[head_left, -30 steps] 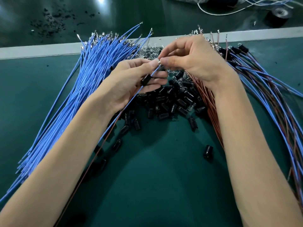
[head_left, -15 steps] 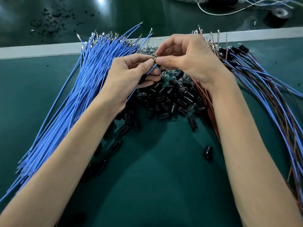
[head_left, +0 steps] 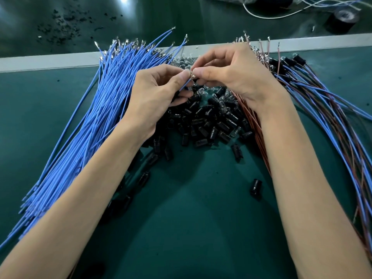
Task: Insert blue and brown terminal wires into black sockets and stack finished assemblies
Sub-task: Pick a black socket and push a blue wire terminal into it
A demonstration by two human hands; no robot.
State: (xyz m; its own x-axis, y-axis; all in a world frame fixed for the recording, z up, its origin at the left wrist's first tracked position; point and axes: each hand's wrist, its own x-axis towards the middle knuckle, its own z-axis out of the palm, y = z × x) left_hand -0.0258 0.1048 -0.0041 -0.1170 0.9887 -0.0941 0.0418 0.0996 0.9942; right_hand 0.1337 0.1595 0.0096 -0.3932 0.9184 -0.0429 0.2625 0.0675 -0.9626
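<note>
The blue wire (head_left: 186,85) in work sits near frame centre, raised above the pile of black sockets (head_left: 211,119) and held between both hands. I see only a short slanted run of it. Its lower length passes behind the left hand (head_left: 159,93) and I cannot trace it further. Fingertips cover most of its metal terminal, so I cannot confirm whether it has entered a socket. A dark shape under the lower left fingers cannot be told apart from the pile behind.

The visible run is thin, blue-insulated and straight, with a glint of metal at the upper end.

Left hand: thumb and forefinger pinch the blue wire just below its tip; the other fingers curl under. Right hand (head_left: 237,75): thumb and forefinger pinch the tip, close against the left thumb; the other fingers are curled.

The sockets are small black cylinders, heaped, with strays lying toward me and one lone socket (head_left: 256,186) well apart. Clear glassy parts at the far side of the pile are too small to identify.

Left of the pile lies a fanned bundle of blue wires (head_left: 96,125), terminals pointing toward a grey strip (head_left: 40,62); the frame edge cuts its near ends. Brown wires (head_left: 253,125) lie just right of the pile, largely hidden by the right forearm. Further right, finished assemblies (head_left: 322,109) run out of frame. All rest on a green mat (head_left: 201,228). Beyond the strip are a black tape roll (head_left: 342,20), a white cable (head_left: 271,16) and dark debris (head_left: 64,23).
</note>
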